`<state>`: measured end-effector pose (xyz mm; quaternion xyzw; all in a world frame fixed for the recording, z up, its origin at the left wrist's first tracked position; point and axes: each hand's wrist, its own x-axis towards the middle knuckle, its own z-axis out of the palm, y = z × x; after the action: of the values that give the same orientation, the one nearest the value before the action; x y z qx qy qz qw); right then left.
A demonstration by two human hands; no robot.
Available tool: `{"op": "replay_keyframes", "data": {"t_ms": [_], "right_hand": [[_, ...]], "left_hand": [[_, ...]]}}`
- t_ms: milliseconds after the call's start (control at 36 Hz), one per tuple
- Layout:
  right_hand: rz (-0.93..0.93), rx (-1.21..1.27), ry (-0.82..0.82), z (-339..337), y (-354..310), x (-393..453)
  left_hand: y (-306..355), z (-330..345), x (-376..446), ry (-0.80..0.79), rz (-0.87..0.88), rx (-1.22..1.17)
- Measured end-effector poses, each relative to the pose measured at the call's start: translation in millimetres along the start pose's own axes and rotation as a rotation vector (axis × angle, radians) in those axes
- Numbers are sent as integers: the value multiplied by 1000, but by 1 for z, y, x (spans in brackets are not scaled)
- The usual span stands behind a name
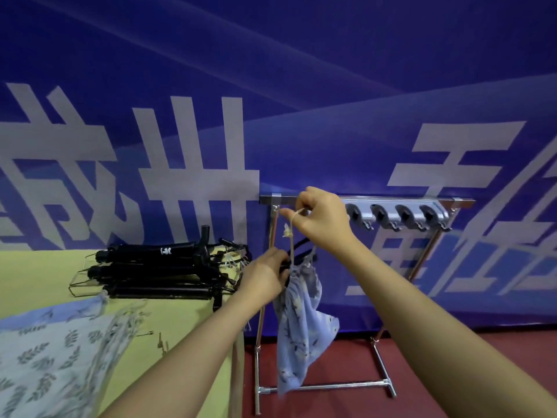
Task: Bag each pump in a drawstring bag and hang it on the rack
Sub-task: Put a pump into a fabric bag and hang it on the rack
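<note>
**Bagged pump held up at the rack**

My right hand point(321, 220) is raised at the left end of the rack point(364, 201), fingers curled and pinching the pale drawstring point(291, 227) just under the top bar. The cord drops from my fingertips with a knot a little below them, running down to the neck of the blue floral drawstring bag point(297, 324).

My left hand point(265, 277) sits lower and to the left of my right, gripping the gathered neck of the bag. Black parts of a pump point(301, 251) stick out of the opening between my two hands. The bag's body hangs below my left hand, in front of the rack's left leg, its bottom near the lower crossbar.

To the right of my right hand, four grey clamps point(398, 217) sit along the bar. To the left of my left hand, more black pumps point(156, 271) lie stacked on the yellow table point(187, 321), with other patterned bags point(57, 354) spread nearer to me.
</note>
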<state>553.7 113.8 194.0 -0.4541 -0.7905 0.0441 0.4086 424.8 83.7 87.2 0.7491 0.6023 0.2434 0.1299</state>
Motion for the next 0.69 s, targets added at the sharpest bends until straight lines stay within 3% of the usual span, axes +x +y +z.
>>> {"op": "replay_keyframes", "data": {"t_ms": [111, 250, 333, 472, 583, 694], "right_hand": [[89, 51, -33, 5, 6, -1], [201, 239, -15, 11, 13, -4], [274, 326, -16, 12, 11, -3], [238, 407, -100, 13, 3, 1], [214, 390, -147, 18, 0, 4], [201, 441, -87, 22, -3, 5]], "left_hand": [[-1, 6, 3, -63, -20, -58], [-8, 1, 5, -96, -78, -330], [-14, 3, 4, -89, -19, -328], [3, -10, 6, -128, 114, -284], [9, -16, 16, -129, 18, -319], [5, -11, 23, -266, -26, -277]]}}
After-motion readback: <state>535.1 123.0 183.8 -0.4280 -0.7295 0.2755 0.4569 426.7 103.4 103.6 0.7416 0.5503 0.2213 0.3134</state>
